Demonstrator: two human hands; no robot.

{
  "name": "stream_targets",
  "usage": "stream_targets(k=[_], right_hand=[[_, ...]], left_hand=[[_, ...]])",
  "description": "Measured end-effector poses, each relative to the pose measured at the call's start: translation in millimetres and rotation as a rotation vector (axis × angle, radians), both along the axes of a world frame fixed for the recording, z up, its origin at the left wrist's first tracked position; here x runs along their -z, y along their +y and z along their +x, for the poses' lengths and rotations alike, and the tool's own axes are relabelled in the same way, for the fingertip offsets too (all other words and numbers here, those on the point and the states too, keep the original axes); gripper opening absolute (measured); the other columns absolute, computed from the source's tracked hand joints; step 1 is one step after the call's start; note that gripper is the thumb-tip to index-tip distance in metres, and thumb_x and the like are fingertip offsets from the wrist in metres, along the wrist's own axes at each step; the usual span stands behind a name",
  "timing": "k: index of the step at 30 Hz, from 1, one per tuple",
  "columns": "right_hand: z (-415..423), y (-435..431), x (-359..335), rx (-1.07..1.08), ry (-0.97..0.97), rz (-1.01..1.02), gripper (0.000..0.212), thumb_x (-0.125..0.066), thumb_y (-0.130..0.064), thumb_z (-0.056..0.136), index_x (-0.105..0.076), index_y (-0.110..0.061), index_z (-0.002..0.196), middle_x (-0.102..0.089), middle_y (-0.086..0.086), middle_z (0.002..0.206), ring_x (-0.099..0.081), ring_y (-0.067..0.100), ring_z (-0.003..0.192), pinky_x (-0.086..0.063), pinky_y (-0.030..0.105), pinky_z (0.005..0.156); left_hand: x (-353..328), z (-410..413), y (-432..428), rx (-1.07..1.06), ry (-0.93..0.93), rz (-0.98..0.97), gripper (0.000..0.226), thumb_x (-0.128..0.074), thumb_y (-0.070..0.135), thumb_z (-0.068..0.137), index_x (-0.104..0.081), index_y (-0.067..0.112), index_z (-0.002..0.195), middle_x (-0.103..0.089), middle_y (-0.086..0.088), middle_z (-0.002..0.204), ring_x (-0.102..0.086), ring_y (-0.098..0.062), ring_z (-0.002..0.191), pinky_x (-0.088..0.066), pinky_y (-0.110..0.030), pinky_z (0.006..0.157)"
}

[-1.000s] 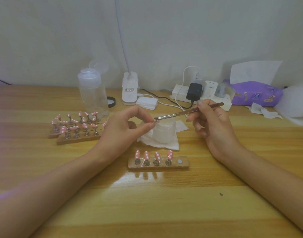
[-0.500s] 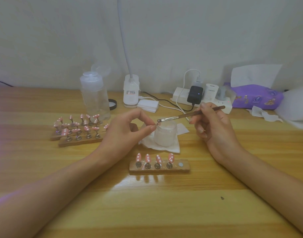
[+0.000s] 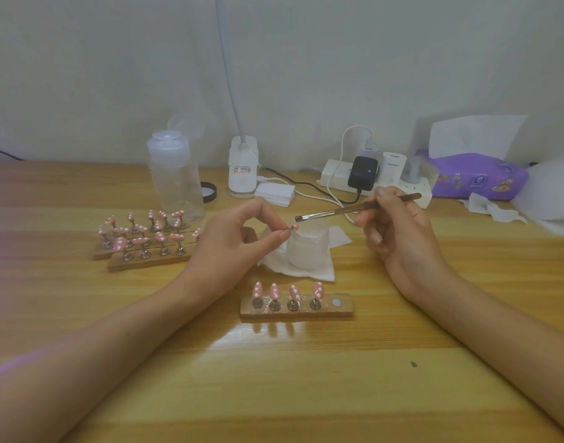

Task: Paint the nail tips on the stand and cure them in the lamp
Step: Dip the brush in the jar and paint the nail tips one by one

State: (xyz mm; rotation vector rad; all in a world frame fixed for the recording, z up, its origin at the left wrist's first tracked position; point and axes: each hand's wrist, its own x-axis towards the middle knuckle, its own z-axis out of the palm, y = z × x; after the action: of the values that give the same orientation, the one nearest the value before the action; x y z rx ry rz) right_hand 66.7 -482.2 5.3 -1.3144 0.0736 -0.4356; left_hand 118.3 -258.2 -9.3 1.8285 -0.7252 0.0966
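My left hand (image 3: 239, 241) pinches a small pink nail tip (image 3: 294, 227) between thumb and forefinger, held above a frosted white jar (image 3: 307, 247). My right hand (image 3: 399, 231) grips a brown nail brush (image 3: 354, 211), its bristles just above and right of the held tip. Near me lies a wooden stand (image 3: 296, 310) with several pink white-dotted nail tips (image 3: 288, 292) upright on it and one bare magnet spot at its right end. The jar sits on a white wipe (image 3: 319, 270).
Two more wooden stands (image 3: 140, 260) full of pink tips lie at the left. Behind stand a clear pump bottle (image 3: 175, 180), a white lamp base (image 3: 243, 167) with a gooseneck, a stack of cotton pads (image 3: 274, 193), a power strip (image 3: 370, 177) with chargers and a purple tissue pack (image 3: 475, 177).
The brush tip has lifted slightly off the held nail tip. Both hands stay over the jar, barely shifted.
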Motion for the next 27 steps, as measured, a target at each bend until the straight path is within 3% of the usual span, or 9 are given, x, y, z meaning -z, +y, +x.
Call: stream_targets(k=[27], right_hand=[[0.8,0.3,0.3,0.004,0.013,-0.028,0.025,-0.051,-0.022,0.101,-0.056,-0.018,0.077,-0.066,0.004,0.062,-0.041,0.008,0.04,-0.029,0.017,0.038]], left_hand=[[-1.6,-1.1,0.5,-0.005,-0.003,0.007,0.01,-0.073,0.024,0.089,-0.065,0.025,0.082,-0.068,0.016,0.084,-0.049,-0.003,0.049,-0.043,-0.015,0.053]])
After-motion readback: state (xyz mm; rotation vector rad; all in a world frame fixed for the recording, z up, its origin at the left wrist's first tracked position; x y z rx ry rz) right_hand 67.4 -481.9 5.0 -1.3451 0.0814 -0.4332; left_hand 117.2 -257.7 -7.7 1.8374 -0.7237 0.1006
